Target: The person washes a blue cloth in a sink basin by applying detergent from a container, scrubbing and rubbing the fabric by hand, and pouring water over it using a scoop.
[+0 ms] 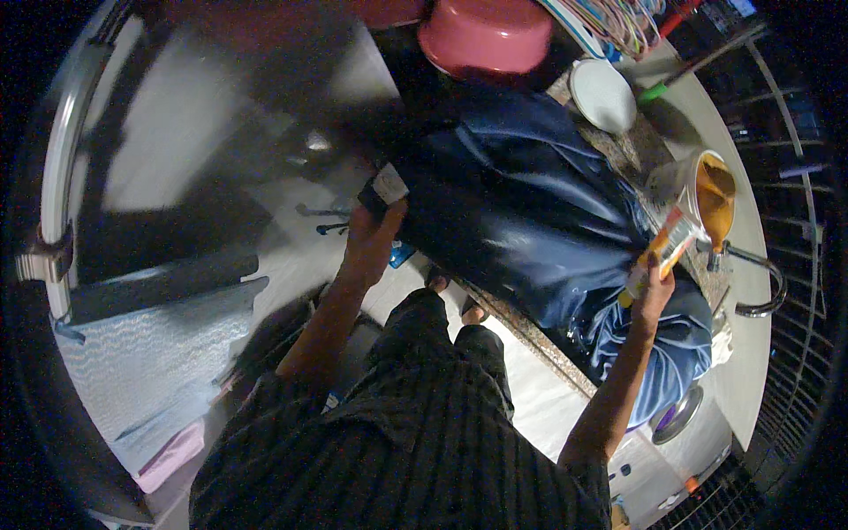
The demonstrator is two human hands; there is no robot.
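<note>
My left hand (377,228) grips a small dark object (372,197) with a pale tag or label (391,185), at the left edge of the stone counter. In my right hand (654,286) is a soft yellow, orange and white packet or tube (666,245), held by its lower part and tilted up. Below and between my hands, dark blue shiny fabric (523,199) lies bunched over the counter and hangs at its right end. Just beyond the packet, a white tub (692,182) with an orange-brown inside leans on its side.
A pink basin (487,36) stands at the top, beside a round white lid (601,96). A curved metal faucet (772,285) is at the right. Light blue towels (172,358) hang from a rail at the left. The granite counter edge (530,338) runs diagonally near my legs.
</note>
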